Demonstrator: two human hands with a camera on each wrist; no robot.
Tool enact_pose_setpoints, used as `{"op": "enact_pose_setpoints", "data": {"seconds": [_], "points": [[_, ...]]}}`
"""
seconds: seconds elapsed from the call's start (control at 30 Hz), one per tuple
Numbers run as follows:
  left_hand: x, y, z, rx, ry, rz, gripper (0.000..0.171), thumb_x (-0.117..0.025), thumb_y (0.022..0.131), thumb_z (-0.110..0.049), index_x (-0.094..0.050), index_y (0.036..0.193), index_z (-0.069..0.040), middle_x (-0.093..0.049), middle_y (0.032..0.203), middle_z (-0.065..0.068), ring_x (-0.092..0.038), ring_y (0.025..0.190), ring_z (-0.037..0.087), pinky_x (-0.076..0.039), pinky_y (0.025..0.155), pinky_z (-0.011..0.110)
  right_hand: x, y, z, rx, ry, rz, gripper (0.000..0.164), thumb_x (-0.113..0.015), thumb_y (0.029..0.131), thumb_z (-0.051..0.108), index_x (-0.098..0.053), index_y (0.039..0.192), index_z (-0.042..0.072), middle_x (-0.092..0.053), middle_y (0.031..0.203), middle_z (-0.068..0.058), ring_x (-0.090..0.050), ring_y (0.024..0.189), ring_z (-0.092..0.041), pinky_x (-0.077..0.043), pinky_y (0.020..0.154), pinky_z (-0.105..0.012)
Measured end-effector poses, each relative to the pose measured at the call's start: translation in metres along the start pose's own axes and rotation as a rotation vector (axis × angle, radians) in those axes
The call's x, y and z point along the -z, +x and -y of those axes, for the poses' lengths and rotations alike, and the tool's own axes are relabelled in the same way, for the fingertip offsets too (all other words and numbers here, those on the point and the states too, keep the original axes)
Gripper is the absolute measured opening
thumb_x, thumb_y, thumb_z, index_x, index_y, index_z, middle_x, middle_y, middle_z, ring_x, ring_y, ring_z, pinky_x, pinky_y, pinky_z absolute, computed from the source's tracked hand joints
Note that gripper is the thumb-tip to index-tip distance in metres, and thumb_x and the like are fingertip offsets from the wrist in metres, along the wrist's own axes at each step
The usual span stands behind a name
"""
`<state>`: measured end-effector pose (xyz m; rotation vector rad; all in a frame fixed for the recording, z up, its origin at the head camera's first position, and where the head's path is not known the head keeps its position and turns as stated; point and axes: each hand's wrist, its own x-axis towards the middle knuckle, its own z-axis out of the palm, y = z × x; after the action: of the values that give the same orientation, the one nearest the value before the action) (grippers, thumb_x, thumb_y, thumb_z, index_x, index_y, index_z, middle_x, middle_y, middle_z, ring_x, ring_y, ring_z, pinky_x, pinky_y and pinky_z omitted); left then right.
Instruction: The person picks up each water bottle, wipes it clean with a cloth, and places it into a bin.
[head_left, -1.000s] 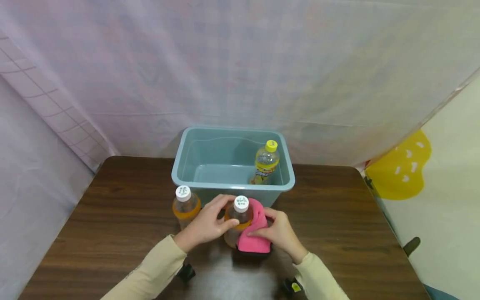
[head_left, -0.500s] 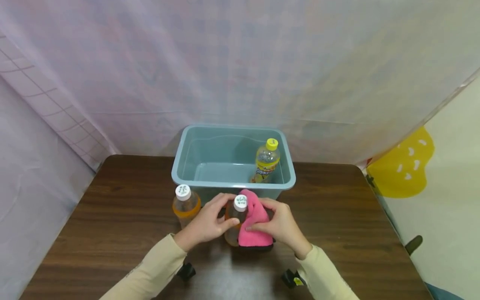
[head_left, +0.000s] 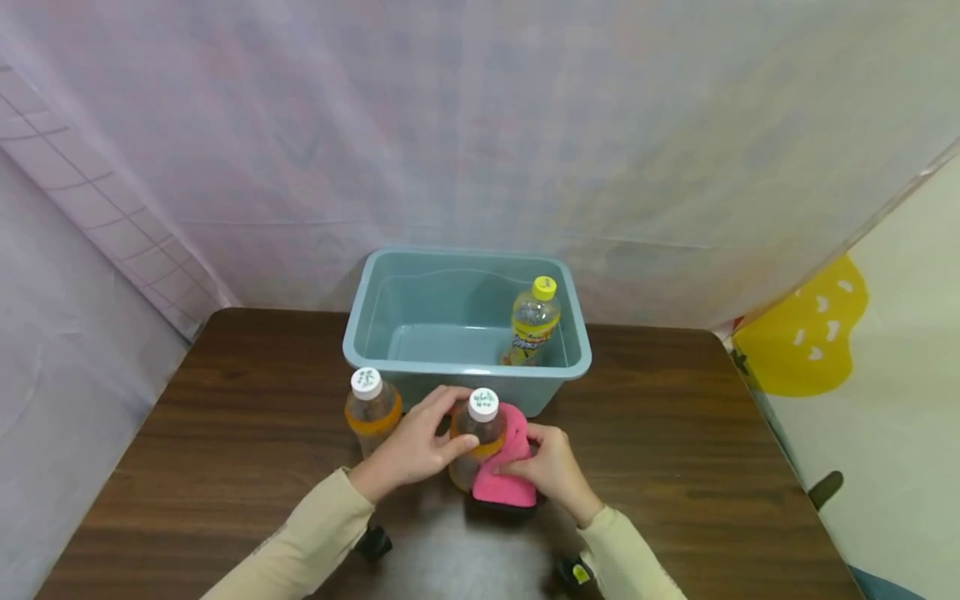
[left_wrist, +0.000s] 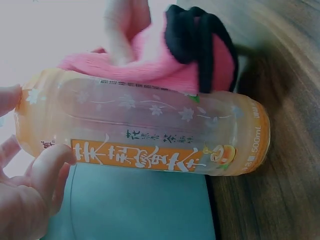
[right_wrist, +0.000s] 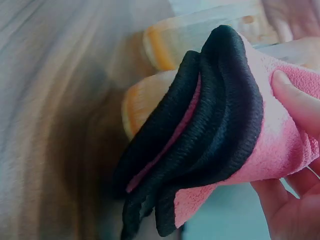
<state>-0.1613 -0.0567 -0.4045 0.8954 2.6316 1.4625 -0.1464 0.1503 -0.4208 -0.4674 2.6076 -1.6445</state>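
My left hand (head_left: pixel 416 442) grips a clear plastic drink bottle (left_wrist: pixel 150 125) around its upper part; it has a white cap and an orange label and stands upright on the table. In my right hand (head_left: pixel 551 471) is a folded pink cloth (head_left: pixel 510 471) with black edging, pinched between thumb and fingers. The cloth lies against the bottle's right side, as the left wrist view also shows. Just left of my left hand stands a second bottle (head_left: pixel 369 408) with the same white cap and orange band.
Behind the hands sits a blue-grey plastic bin (head_left: pixel 465 371) at the table's back. Inside it, on the right, leans a yellow-capped bottle (head_left: pixel 534 321). The brown wooden table (head_left: pixel 675 467) meets a pale curtain (head_left: pixel 480 125) at its far edge.
The right hand with the cloth has gone up along the bottle's side and back down. The left hand and its bottle stay in place; the marking on the cap has turned.
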Motion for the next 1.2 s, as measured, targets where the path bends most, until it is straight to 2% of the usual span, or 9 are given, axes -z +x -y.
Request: {"op": "enact_pose_setpoints", "data": {"seconds": [0.2, 0.4, 0.8, 0.97, 1.07, 1.2], "points": [[-0.002, -0.001, 0.001, 0.008, -0.005, 0.002, 0.047, -0.066, 0.083, -0.024, -0.047, 0.123, -0.008, -0.051, 0.115, 0.007, -0.051, 0.098, 0.018, -0.049, 0.07, 0.027, -0.016, 0.0, -0.051, -0.05, -0.046, 0.001, 0.031, -0.084, 0.057, 0.005, -0.069, 0.084, 0.0, -0.068, 0.076, -0.008, -0.053, 0.062, -0.002, -0.047, 0.056, -0.021], [-0.002, -0.001, 0.002, 0.006, -0.014, 0.008, 0.046, -0.066, 0.083, -0.022, -0.047, 0.123, -0.008, -0.051, 0.114, 0.007, -0.051, 0.097, 0.017, -0.049, 0.07, 0.026, -0.023, -0.004, -0.069, -0.046, -0.07, -0.014, 0.031, -0.085, 0.055, 0.007, -0.069, 0.081, 0.002, -0.068, 0.076, -0.007, -0.055, 0.064, -0.004, -0.048, 0.058, -0.021], [-0.002, 0.0, -0.004, 0.013, -0.005, 0.009, 0.047, -0.067, 0.083, -0.023, -0.048, 0.123, -0.008, -0.052, 0.114, 0.007, -0.052, 0.102, 0.019, -0.049, 0.077, 0.029, -0.005, -0.007, -0.064, 0.003, -0.093, 0.018, 0.026, -0.084, 0.061, 0.017, -0.071, 0.081, 0.006, -0.069, 0.077, -0.004, -0.055, 0.063, -0.003, -0.048, 0.059, -0.021], [-0.001, 0.001, -0.005, 0.022, -0.007, 0.033, 0.047, -0.065, 0.084, -0.026, -0.047, 0.124, -0.009, -0.051, 0.116, 0.006, -0.051, 0.102, 0.019, -0.05, 0.074, 0.028, 0.012, -0.015, -0.055, -0.039, -0.08, 0.021, 0.027, -0.083, 0.062, 0.017, -0.071, 0.084, 0.006, -0.069, 0.08, -0.004, -0.058, 0.068, -0.004, -0.049, 0.063, -0.023], [-0.001, 0.001, -0.005, 0.019, -0.01, 0.038, 0.046, -0.065, 0.084, -0.026, -0.047, 0.124, -0.009, -0.051, 0.115, 0.006, -0.051, 0.102, 0.019, -0.05, 0.074, 0.027, 0.025, -0.022, -0.047, -0.077, -0.093, -0.011, 0.028, -0.084, 0.06, 0.015, -0.071, 0.083, 0.005, -0.069, 0.078, -0.005, -0.058, 0.067, -0.004, -0.049, 0.062, -0.023], [0.0, 0.001, -0.004, 0.001, -0.01, 0.027, 0.047, -0.067, 0.083, -0.023, -0.048, 0.123, -0.008, -0.051, 0.114, 0.007, -0.051, 0.101, 0.02, -0.051, 0.075, 0.034, 0.046, -0.03, -0.039, -0.124, -0.107, -0.065, 0.031, -0.084, 0.058, 0.011, -0.07, 0.085, 0.003, -0.068, 0.076, -0.007, -0.057, 0.062, -0.004, -0.049, 0.057, -0.024]]}}
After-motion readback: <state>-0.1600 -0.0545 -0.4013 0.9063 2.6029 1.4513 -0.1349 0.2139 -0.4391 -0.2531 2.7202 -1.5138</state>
